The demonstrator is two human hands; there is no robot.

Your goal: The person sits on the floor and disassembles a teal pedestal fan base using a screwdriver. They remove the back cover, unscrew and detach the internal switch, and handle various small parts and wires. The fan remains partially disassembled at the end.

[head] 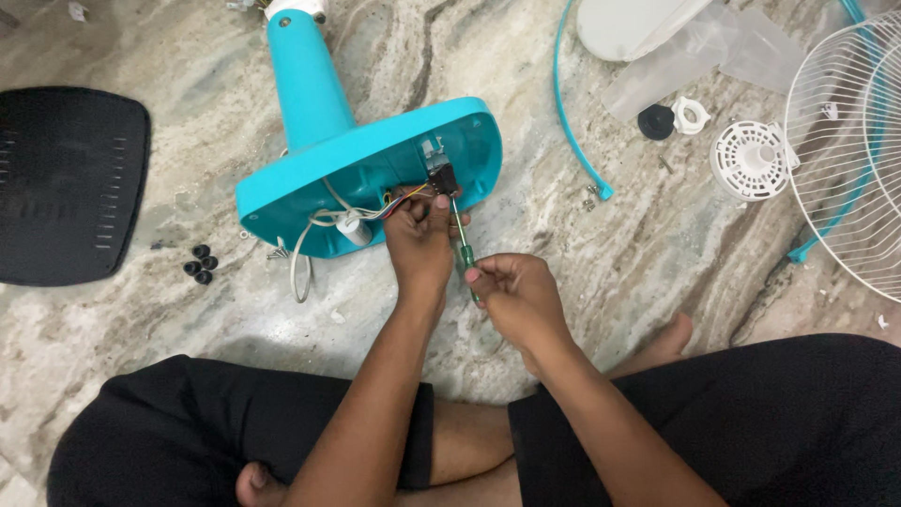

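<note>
A turquoise fan base [310, 178] lies tipped on its side on the marble floor, its hollow underside facing me. Inside it sit a small black switch part [441, 176], coloured wires and a white cable [314, 230]. My left hand [419, 242] pinches the black part and the wires at the base's lower rim. My right hand [514, 296] grips the green handle of a screwdriver [464, 252], whose thin shaft points up into the black part.
A black base cover [66, 183] lies at the left, with small black rubber feet [200, 265] beside it. To the right are a white wire fan grille [845, 141], a white round hub [749, 160], a black cap [656, 121], loose screws [591, 195] and a blue rim strip [572, 113].
</note>
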